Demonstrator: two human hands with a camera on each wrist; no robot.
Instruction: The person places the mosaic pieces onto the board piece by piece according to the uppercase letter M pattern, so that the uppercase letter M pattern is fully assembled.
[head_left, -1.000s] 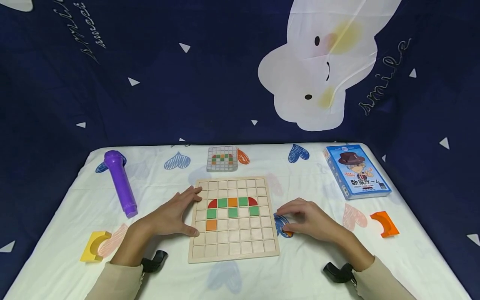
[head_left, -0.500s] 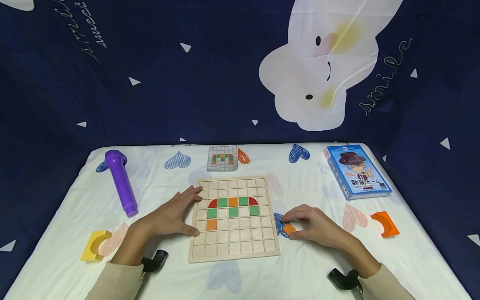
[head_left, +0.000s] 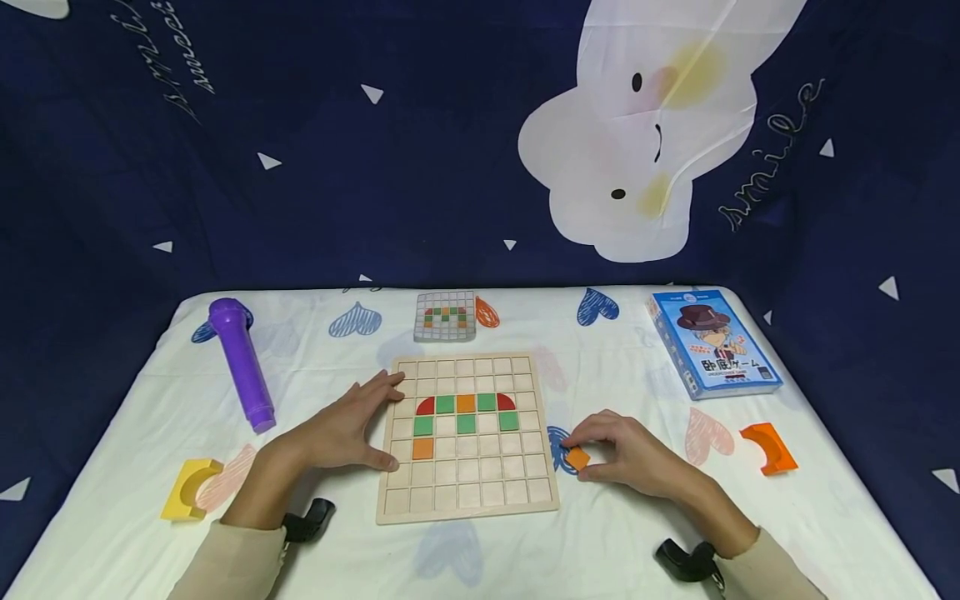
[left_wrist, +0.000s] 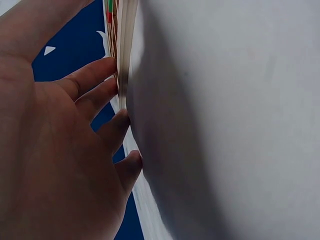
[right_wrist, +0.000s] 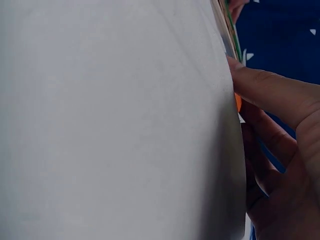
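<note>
- R hand [head_left: 637,457] pinches a small orange square tile [head_left: 577,458] btwn thumb and curled fingers, just right of the square wooden grid board [head_left: 468,500], low over the white heart-print tablecloth [head_left: 600,542]. Tile is not on the board.
- L hand [head_left: 341,433] lies flat, fingers straight and spread, holding nothing; fingertips and thumb touch the board's left edge.
- Board sits mid-table, near side. On it: one row w/ red quarter-round, green, orange, green, red quarter-round tiles; next row three green squares; below that one orange square at left.
- Small pattern card w/ a printed grid [head_left: 445,317] lies just beyond the board's far edge.
- Purple plastic cylinder [head_left: 240,364] lies far left; yellow block w/ an arched cut-out [head_left: 189,490] near left.
- Blue game box w/ a cartoon figure [head_left: 712,342] far right; orange block w/ an arched cut-out [head_left: 768,447] right, well apart from the R hand.
- Wrist views: mostly cloth, close up. L one shows fingers [left_wrist: 90,80] at the board edge; R one shows a sliver of orange by the fingers [right_wrist: 270,90].
</note>
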